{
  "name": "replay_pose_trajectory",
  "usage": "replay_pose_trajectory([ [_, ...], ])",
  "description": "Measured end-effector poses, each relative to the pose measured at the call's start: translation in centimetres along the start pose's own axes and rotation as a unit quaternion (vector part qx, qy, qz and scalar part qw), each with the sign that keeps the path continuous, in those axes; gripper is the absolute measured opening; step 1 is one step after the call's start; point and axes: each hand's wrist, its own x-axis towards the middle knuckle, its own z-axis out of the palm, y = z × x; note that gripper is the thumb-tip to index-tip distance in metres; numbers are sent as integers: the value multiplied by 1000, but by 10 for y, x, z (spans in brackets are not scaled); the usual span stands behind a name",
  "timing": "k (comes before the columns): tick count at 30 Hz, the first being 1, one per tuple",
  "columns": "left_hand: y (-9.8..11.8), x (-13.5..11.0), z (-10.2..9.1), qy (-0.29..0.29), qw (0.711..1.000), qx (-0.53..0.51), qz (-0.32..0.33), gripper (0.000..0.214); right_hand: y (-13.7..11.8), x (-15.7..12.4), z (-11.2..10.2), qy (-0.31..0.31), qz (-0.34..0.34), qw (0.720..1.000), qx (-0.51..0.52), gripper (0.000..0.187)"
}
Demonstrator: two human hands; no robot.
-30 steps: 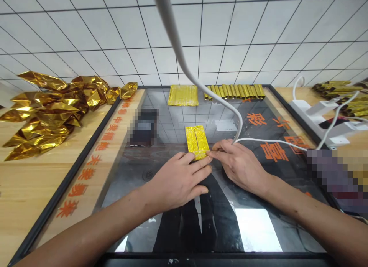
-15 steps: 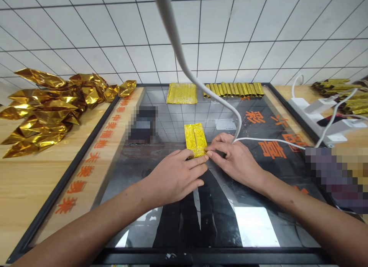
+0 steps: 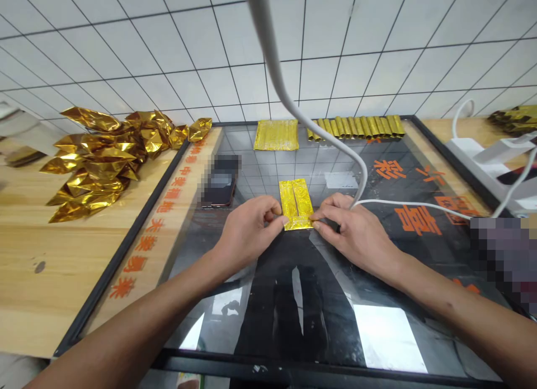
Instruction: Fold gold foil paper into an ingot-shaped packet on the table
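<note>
A folded sheet of gold foil paper [image 3: 296, 202] lies on the dark glass top, with a slit-like seam down its middle and a folded band along its near edge. My left hand [image 3: 251, 224] is closed in a pinch at the paper's lower left edge, thumb and forefinger on it. At the lower right corner, the thumb and forefinger of my right hand [image 3: 352, 227] pinch the same sheet. The other fingers of both hands are curled in and partly hidden.
Behind the sheet are a flat gold stack [image 3: 276, 135] and a row of gold paper rolls [image 3: 356, 127]. Folded gold foil shapes [image 3: 104, 154] pile up at left. A phone [image 3: 220, 182], a white cable [image 3: 289, 104] and a power strip [image 3: 474, 160] are around the glass.
My left hand has gone from lying spread over the paper's near edge to pinching its left side. My right hand stays at the right corner. The whole view has shifted slightly.
</note>
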Motion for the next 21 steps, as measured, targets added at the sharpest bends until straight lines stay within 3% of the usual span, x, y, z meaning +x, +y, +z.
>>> replay_pose_trajectory([
  [6,3,-1,11,-20,995,97,17,18,0,-1,2,19,-13,1000,-5,11],
  [21,7,3,16,-12,994,105,-23,15,0,-1,2,7,-9,1000,-14,10],
])
